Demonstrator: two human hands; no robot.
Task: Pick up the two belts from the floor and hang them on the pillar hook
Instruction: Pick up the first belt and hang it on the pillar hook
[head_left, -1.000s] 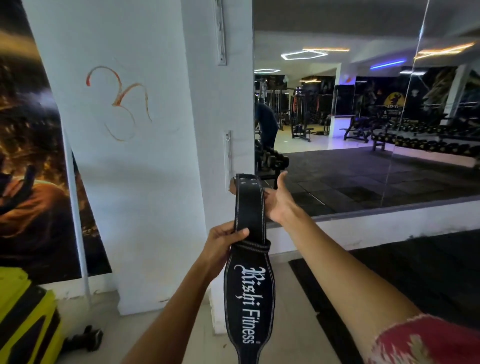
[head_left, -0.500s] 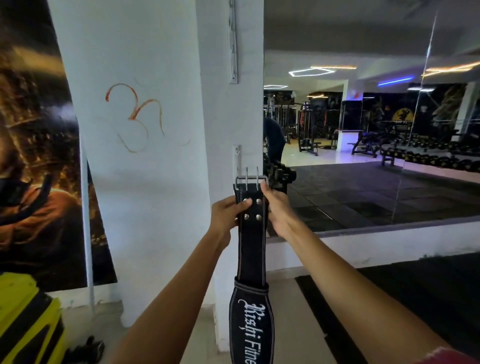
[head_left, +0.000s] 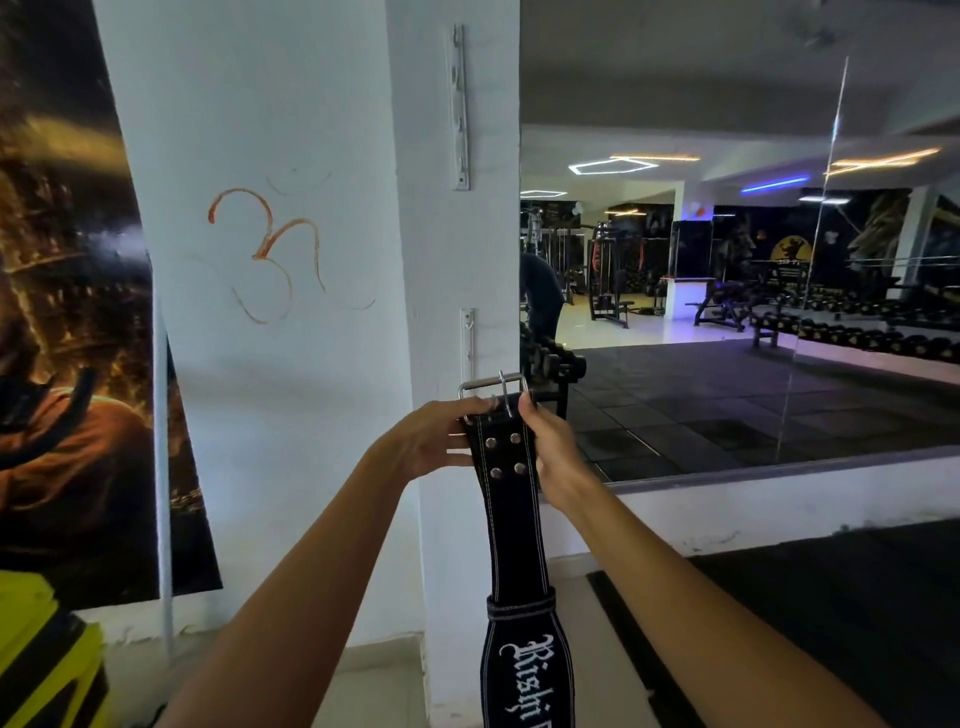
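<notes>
A black weightlifting belt (head_left: 511, 525) with white lettering hangs straight down in front of me. Its steel buckle (head_left: 493, 387) is at the top. My left hand (head_left: 431, 439) grips the belt's top end from the left. My right hand (head_left: 550, 449) pinches the same end from the right. The buckle sits just below a white hook strip (head_left: 467, 343) on the white pillar (head_left: 457, 260). A second, longer hook strip (head_left: 459, 109) is mounted higher on the pillar. Only one belt is in view.
A large wall mirror (head_left: 727, 260) to the right reflects the gym, dumbbell racks and a person. A dark poster (head_left: 67, 312) covers the wall at left. A yellow and black object (head_left: 47, 660) stands at the lower left. Black floor mats (head_left: 831, 597) lie at right.
Both hands moved up to the belt's buckle end, and the buckle has tilted from upright prongs to lying flat near the lower hook strip. The view came closer to the pillar.
</notes>
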